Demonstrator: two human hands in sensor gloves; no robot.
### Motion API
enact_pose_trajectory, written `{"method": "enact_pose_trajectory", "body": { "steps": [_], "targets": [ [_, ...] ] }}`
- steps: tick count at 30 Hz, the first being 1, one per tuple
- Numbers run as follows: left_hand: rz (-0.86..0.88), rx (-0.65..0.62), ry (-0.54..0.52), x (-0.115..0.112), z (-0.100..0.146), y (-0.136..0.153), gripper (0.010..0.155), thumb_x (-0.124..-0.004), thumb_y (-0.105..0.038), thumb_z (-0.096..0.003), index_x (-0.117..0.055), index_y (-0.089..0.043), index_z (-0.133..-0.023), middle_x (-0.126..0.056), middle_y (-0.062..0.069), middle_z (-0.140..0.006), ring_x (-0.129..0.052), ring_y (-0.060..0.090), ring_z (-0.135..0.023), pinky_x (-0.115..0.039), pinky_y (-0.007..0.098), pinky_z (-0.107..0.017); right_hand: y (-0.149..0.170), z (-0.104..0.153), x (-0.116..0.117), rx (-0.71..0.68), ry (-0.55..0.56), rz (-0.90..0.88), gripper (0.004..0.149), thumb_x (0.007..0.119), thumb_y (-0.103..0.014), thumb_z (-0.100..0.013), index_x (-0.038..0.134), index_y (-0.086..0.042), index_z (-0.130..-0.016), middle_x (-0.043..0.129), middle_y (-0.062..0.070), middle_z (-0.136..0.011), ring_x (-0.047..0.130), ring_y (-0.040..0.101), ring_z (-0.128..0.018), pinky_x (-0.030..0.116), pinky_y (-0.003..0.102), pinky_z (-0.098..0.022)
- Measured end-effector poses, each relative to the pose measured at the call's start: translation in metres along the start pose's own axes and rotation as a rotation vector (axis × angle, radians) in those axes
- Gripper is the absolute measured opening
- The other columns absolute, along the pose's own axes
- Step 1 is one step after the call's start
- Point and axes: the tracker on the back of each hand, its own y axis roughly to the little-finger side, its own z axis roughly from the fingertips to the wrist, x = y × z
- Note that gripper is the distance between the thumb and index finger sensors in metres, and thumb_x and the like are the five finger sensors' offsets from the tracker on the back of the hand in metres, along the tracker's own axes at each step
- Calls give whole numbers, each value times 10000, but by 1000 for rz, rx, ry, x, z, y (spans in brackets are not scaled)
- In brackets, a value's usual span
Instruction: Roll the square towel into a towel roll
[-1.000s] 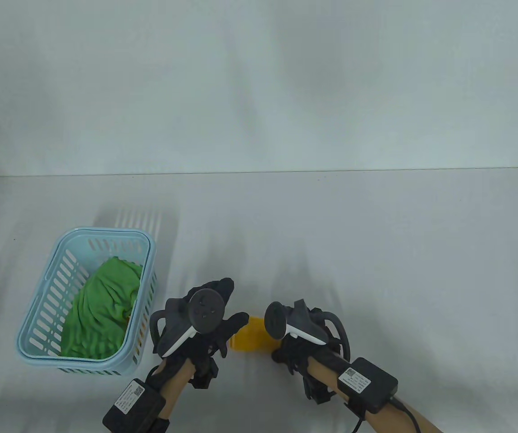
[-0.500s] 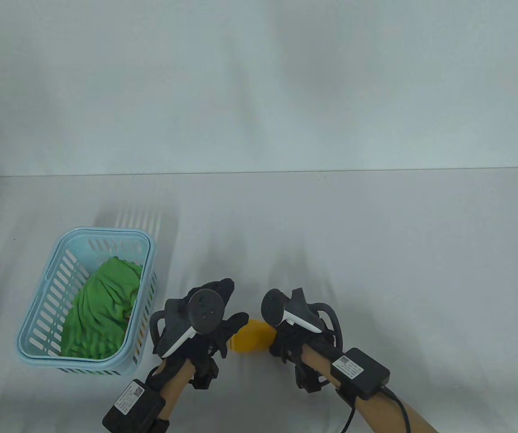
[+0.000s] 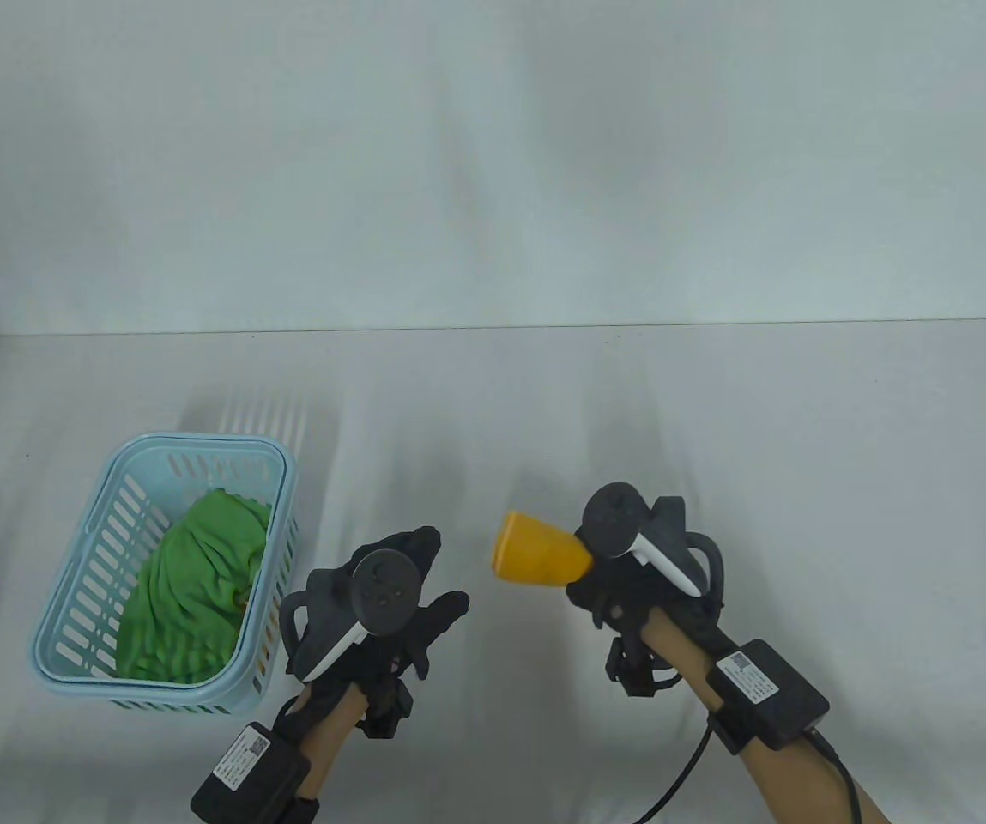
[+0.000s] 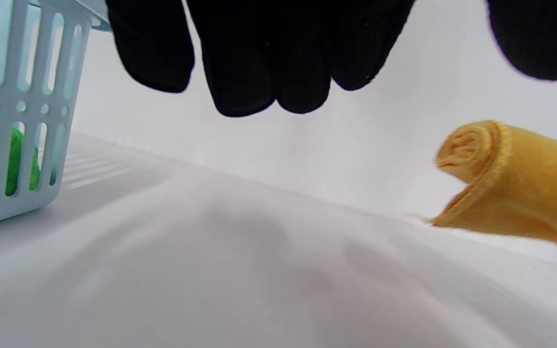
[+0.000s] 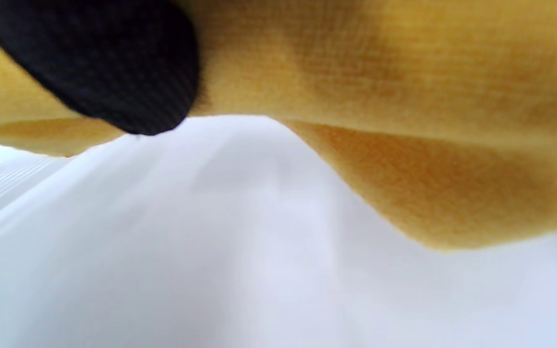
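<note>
A yellow towel roll [image 3: 540,550] is lifted off the white table, gripped at one end by my right hand [image 3: 608,592]; its spiral end [image 4: 469,150] points left. In the right wrist view the yellow towel roll [image 5: 380,72] fills the top with a black fingertip [image 5: 114,72] pressed on it. My left hand [image 3: 411,592] hovers low over the table to the left of the roll, fingers [image 4: 259,58] hanging relaxed and holding nothing.
A light blue slotted basket [image 3: 72,627] stands at the front left with a crumpled green towel [image 3: 196,592] inside; its wall [image 4: 12,121] is close to my left hand. The table's far edge [image 3: 493,328] meets a white backdrop.
My right hand has lifted the yellow roll away from between the two hands, up and to the right. My left hand has let go of it and stayed in place.
</note>
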Motion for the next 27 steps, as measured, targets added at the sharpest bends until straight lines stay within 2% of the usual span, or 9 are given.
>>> {"method": "enact_pose_trajectory", "body": {
  "steps": [4, 7, 11, 15, 20, 24, 27],
  "targets": [
    [-2, -2, -2, 0, 0, 0, 835, -747, -663, -308, -593, -305, -1046, -700, -15, -1071, -783, 307, -971, -662, 559, -713, 47, -21, -30, 136, 126, 39, 648, 932, -460, -253, 690, -291, -830, 657, -36, -894, 651, 279, -850, 489, 579, -727],
    [-1, -6, 0, -1, 0, -1, 835, -747, -664, -308, -595, -304, -1045, -701, -17, -1070, -782, 308, -971, -661, 559, -713, 87, -40, -42, 252, 198, 100, 650, 933, -459, -254, 685, -298, -832, 652, -46, -898, 649, 272, -854, 483, 581, -732],
    [-2, -7, 7, -3, 0, -3, 835, -746, -664, -307, -593, -306, -1046, -701, -16, -1070, -782, 309, -971, -662, 559, -713, 139, -65, -43, 392, 266, 222, 648, 927, -465, -257, 675, -311, -834, 641, -59, -904, 640, 260, -865, 475, 581, -737],
    [1, -11, 14, -4, 0, -5, 835, -746, -664, -307, -594, -304, -1046, -702, -16, -1070, -780, 310, -972, -661, 560, -712, 182, -81, -31, 507, 299, 221, 650, 924, -464, -261, 661, -319, -837, 629, -67, -908, 630, 253, -872, 466, 579, -744],
    [2, -24, 12, -4, 1, -9, 835, -745, -664, -309, -595, -303, -1046, -700, -14, -1070, -778, 310, -974, -660, 560, -713, 215, -94, -3, 597, 226, 168, 649, 922, -468, -262, 660, -318, -836, 632, -68, -905, 635, 251, -872, 476, 577, -740],
    [0, -26, 15, -5, 1, -11, 835, -745, -664, -308, -592, -305, -1046, -701, -16, -1070, -778, 309, -974, -659, 560, -714, 217, -100, 11, 593, 127, 113, 663, 912, -480, -268, 645, -315, -852, 620, -62, -919, 626, 254, -883, 467, 585, -740],
    [1, -23, 22, -6, 2, -12, 834, -745, -663, -309, -593, -305, -1046, -701, -17, -1070, -779, 308, -974, -659, 560, -714, 217, -102, 19, 590, 20, 55, 744, 887, -499, -283, 569, -321, -932, 542, -65, -1003, 557, 268, -965, 426, 605, -752]
  ]
}}
